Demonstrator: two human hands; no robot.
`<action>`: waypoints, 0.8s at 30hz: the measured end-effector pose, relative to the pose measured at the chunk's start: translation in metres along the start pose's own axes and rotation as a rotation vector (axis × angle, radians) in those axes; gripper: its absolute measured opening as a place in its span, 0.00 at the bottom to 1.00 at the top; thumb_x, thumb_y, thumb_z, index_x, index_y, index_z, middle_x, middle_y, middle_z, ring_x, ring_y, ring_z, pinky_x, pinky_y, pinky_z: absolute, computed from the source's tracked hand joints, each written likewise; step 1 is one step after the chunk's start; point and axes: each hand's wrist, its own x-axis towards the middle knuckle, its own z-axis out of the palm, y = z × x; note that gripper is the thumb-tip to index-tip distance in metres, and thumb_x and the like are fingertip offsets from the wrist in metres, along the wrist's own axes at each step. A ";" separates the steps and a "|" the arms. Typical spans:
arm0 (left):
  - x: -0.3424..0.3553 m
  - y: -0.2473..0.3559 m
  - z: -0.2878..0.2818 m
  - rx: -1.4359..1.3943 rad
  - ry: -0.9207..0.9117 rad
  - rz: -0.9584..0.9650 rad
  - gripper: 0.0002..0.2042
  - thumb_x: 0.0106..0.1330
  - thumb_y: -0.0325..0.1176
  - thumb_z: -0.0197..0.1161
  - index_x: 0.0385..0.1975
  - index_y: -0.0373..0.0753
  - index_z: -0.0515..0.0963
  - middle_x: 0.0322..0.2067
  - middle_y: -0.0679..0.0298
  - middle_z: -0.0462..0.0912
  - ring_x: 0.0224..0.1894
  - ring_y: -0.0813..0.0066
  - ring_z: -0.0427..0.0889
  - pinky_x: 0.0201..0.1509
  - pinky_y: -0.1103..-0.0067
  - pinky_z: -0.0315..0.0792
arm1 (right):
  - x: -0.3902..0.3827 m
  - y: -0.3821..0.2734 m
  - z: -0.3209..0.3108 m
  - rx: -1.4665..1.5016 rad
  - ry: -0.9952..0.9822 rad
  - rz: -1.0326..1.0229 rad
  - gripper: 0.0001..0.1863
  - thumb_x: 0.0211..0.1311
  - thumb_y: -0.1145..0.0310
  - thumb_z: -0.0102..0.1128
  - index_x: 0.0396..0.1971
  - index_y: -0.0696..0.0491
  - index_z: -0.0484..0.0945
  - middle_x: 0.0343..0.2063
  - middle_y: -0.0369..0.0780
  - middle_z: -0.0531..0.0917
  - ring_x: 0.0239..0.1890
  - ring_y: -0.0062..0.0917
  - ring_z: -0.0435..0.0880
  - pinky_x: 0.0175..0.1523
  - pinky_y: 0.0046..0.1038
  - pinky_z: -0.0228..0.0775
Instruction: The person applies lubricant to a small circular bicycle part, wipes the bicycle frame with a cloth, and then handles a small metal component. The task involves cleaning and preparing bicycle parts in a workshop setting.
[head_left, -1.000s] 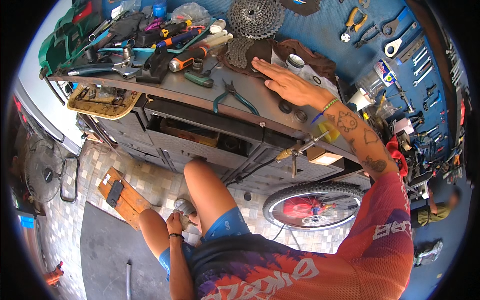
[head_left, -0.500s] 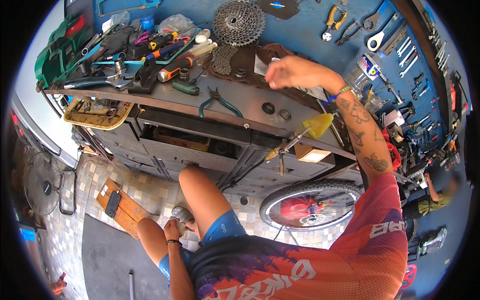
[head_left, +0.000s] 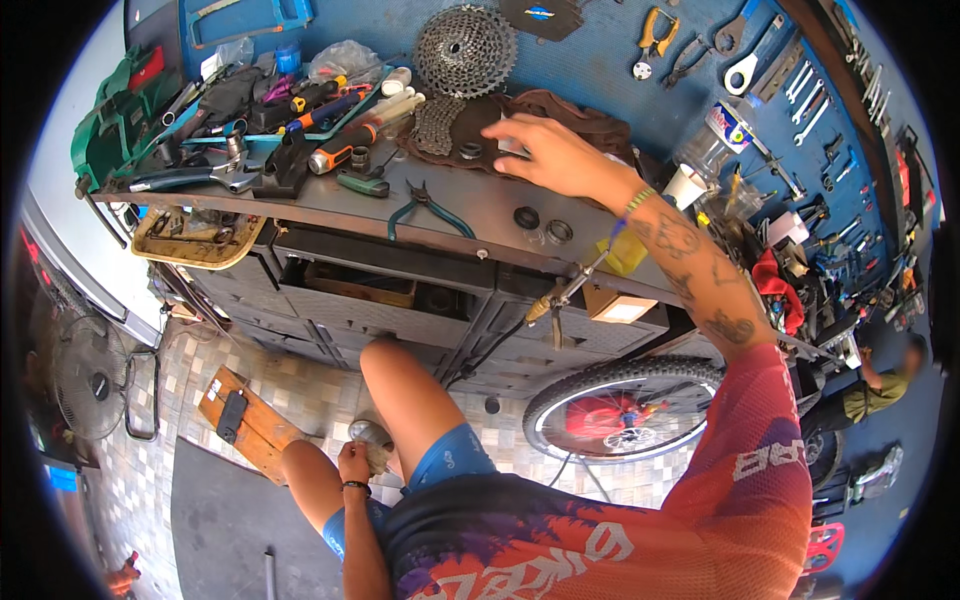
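Observation:
My right hand [head_left: 560, 160] reaches over the workbench [head_left: 400, 205] with its fingers stretched apart and nothing gripped. Beneath and beside it lies a brown cloth [head_left: 545, 103], carrying a bike chain [head_left: 436, 125] and a small dark metal ring [head_left: 470, 150]. A black ring [head_left: 526, 217] and a metal bearing ring [head_left: 558, 231] sit nearer the bench edge. Low by my knees, my left hand [head_left: 354, 462] is closed beside a small tan piece [head_left: 379, 458], possibly cloth; its fingers partly hide what they hold. Green-handled pliers [head_left: 425, 208] rest on the bench, left of my right hand.
A large cassette [head_left: 466, 52] stands at the back of the bench. Many tools crowd its left side, near a green case [head_left: 115, 130]. A bike wheel [head_left: 625, 408] stands below the bench. Wrenches hang on the blue wall [head_left: 600, 60]. Another person [head_left: 870, 390] is at far right.
My right hand has moved left and slightly down over the brown cloth, its fingers now reaching out toward the small ring. My left hand stays by my knees.

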 end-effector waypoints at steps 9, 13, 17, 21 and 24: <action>-0.035 0.337 -0.086 -0.439 0.340 0.568 0.10 0.81 0.34 0.59 0.47 0.32 0.78 0.40 0.64 0.82 0.41 0.80 0.77 0.45 0.78 0.74 | 0.048 0.054 0.025 0.028 -0.183 0.029 0.24 0.61 0.64 0.74 0.55 0.58 0.84 0.47 0.45 0.86 0.47 0.34 0.85 0.53 0.36 0.79; -0.004 0.487 -0.116 -0.430 0.669 1.092 0.11 0.76 0.25 0.63 0.54 0.34 0.79 0.48 0.57 0.85 0.49 0.66 0.84 0.56 0.72 0.78 | 0.071 0.031 0.023 0.030 -0.169 0.043 0.24 0.54 0.63 0.76 0.50 0.59 0.85 0.44 0.47 0.85 0.48 0.38 0.86 0.54 0.38 0.78; 0.037 0.575 -0.101 0.295 0.467 1.436 0.18 0.69 0.30 0.69 0.57 0.38 0.80 0.55 0.51 0.84 0.57 0.47 0.83 0.63 0.60 0.75 | 0.053 0.024 0.012 0.243 -0.113 0.090 0.21 0.58 0.63 0.77 0.48 0.59 0.85 0.40 0.44 0.87 0.44 0.35 0.88 0.51 0.36 0.79; 0.023 0.577 -0.066 0.122 0.278 1.252 0.20 0.68 0.31 0.72 0.59 0.38 0.83 0.54 0.54 0.87 0.54 0.53 0.87 0.60 0.65 0.79 | 0.025 -0.003 0.005 0.723 -0.090 0.119 0.17 0.69 0.69 0.73 0.52 0.59 0.81 0.41 0.37 0.87 0.41 0.20 0.86 0.49 0.25 0.80; 0.019 0.563 -0.037 -0.196 -0.268 0.968 0.17 0.70 0.34 0.75 0.53 0.30 0.84 0.42 0.56 0.91 0.43 0.69 0.90 0.47 0.74 0.82 | 0.011 -0.031 0.008 1.098 0.059 0.135 0.16 0.71 0.70 0.72 0.52 0.60 0.81 0.42 0.37 0.87 0.45 0.21 0.88 0.52 0.26 0.83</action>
